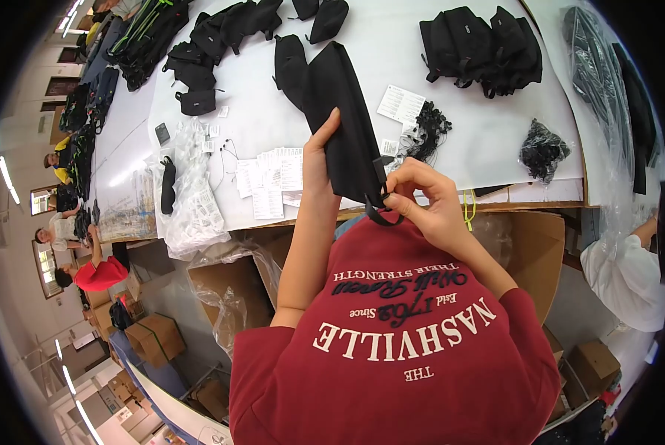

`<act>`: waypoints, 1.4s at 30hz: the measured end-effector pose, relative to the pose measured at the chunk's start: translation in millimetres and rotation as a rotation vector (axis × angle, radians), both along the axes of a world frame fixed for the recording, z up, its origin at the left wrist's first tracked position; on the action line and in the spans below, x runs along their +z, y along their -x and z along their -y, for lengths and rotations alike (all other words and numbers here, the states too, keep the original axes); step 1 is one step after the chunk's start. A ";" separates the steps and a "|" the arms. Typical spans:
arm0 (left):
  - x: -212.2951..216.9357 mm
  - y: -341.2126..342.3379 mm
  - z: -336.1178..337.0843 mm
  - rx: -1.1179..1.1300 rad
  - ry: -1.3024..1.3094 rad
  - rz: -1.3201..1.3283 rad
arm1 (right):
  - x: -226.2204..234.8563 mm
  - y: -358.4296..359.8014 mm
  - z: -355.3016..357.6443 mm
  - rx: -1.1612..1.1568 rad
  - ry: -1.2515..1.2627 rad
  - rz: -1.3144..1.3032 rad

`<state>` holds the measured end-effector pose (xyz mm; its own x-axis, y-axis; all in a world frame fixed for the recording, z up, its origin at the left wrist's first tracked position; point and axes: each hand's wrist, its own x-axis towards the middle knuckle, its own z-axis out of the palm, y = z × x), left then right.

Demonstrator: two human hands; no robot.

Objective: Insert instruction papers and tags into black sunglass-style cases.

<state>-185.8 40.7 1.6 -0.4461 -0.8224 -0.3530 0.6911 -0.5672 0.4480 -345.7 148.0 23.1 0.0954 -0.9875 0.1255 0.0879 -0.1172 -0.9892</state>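
1. Head view: the left hand (319,159) grips the long black pouch (343,122) along its left edge, with the thumb lying up the fabric and the fingers wrapped behind it.
2. The right hand (421,200) pinches the small black loop (380,215) at the pouch's lower end between thumb and fingertips; the other fingers are curled.
3. The pouch is tilted, its top leaning away over the white table (273,111) and its lower end at the table's near edge, above the person's red shirt (399,348).
4. Paper tags (273,178) lie on the table just left of the left hand; another tag (400,104) lies just right of the pouch.
5. A bundle of black cords (544,148) lies well to the right, and more black pouches (481,48) are piled at the far side.
6. Open cardboard boxes (228,289) stand below the table edge.
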 end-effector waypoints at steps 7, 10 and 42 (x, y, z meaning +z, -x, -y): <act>6.8 6.0 -5.3 0.238 0.062 0.296 | 7.6 3.3 8.1 -0.432 0.418 -0.527; 17.9 14.1 -15.7 0.172 -0.015 0.176 | 14.8 -3.8 10.3 -0.207 0.547 -0.894; -33.4 -55.3 -6.1 -0.221 0.759 1.326 | -54.0 175.1 131.2 -0.838 0.181 -0.125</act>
